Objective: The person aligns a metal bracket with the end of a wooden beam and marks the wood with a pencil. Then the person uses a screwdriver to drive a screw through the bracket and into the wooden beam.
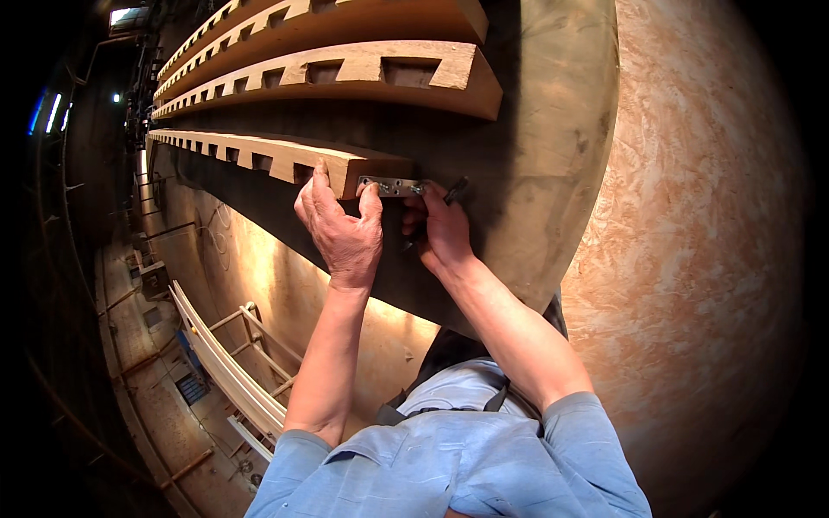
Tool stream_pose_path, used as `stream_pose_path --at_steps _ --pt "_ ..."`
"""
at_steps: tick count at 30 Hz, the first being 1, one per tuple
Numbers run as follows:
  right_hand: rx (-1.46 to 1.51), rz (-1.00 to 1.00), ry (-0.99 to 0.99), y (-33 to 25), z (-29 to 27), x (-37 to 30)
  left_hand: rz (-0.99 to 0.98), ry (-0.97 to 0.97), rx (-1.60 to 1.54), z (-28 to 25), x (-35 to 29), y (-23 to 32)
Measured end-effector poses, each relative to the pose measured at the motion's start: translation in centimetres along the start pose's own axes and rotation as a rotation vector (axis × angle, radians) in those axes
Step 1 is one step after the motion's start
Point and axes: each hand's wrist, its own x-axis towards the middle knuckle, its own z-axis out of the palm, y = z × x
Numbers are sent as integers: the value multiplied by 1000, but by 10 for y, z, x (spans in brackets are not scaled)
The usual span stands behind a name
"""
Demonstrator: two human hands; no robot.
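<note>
A long notched wooden beam (285, 155) lies on the dark bench, its cut end toward me. Against that end is a small metal plate (397, 186) with holes and what look like screws or bolts in it. My left hand (344, 229) has its thumb on the plate's left part, while its fingertips press on the beam's notched side. At the plate's other end, my right hand (446, 231) pinches with thumb and finger. A slim dark pen-like tool (458, 189) passes through the right hand; its exact kind is unclear.
More notched beams (466, 73) lie side by side beyond this one on the dark-topped bench (553, 129). Down to the left are long pale strips (229, 367) and a pale frame (250, 324). A mottled tan floor (691, 285) spreads out on the right.
</note>
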Motion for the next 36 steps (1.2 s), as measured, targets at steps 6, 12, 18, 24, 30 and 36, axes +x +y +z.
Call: stream_pose_path --at_steps 6,12,18,24,30,36 --pt "-223 -32 78 -1 15 1 6 22 5 3 0 -4" --pt "-404 -51 25 -5 21 3 -17 34 20 5 0 -3" --pt "-431 -42 6 -11 18 5 -9 51 26 7 1 -2" --pt "-437 -55 -8 -11 16 6 -34 38 22 8 1 -2" --pt "-411 -32 -5 -12 14 7 -38 32 29 9 1 2" --pt "-578 -106 -5 -12 8 -2 -53 12 23 7 1 3"
